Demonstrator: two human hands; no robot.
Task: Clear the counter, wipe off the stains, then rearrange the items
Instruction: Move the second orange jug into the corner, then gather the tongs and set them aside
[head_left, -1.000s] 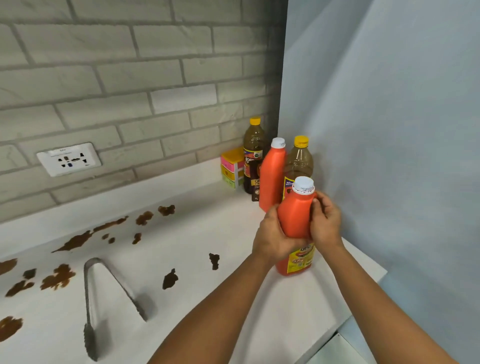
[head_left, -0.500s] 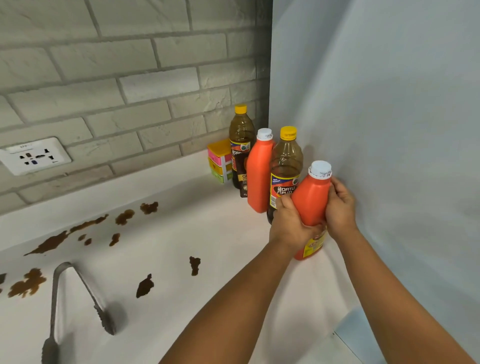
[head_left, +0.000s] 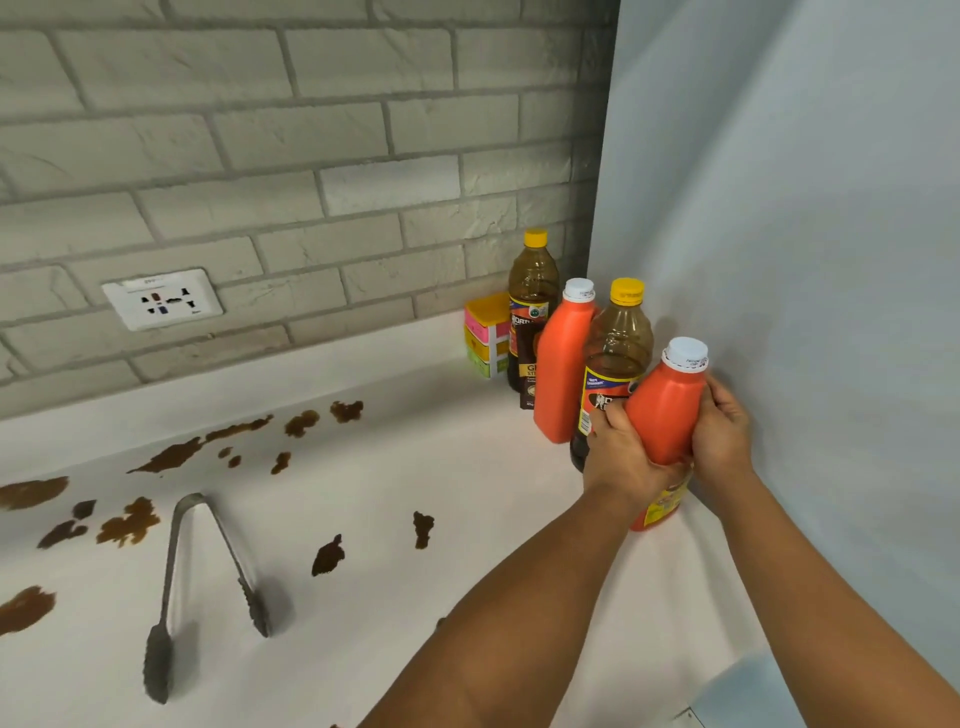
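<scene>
I have both hands wrapped around the near orange bottle (head_left: 667, 415): my left hand (head_left: 621, 457) curls its fingers across the left side of the body, my right hand (head_left: 722, 436) closes on the right side, and the white cap stands clear above them. The bottle leans a little to the right, its base down on the white counter (head_left: 467, 493) at the far right, close against the pale blue side wall (head_left: 805, 260) with almost no gap on that side. Just to its left and touching my left knuckles is a yellow-capped brown bottle (head_left: 618, 343); beyond that stand a second orange bottle (head_left: 561, 374), another brown bottle (head_left: 532, 301) and a stack of coloured boxes (head_left: 485, 338), all packed into the far corner where the brick wall (head_left: 311, 156) meets the side wall. Left of this cluster the counter is open but spotted with brown stains (head_left: 171, 454), strung along the far edge and scattered nearer to me. Metal tongs (head_left: 176, 582) lie open on the near left, well apart from the bottles. The counter's near right edge runs beneath my right forearm.
</scene>
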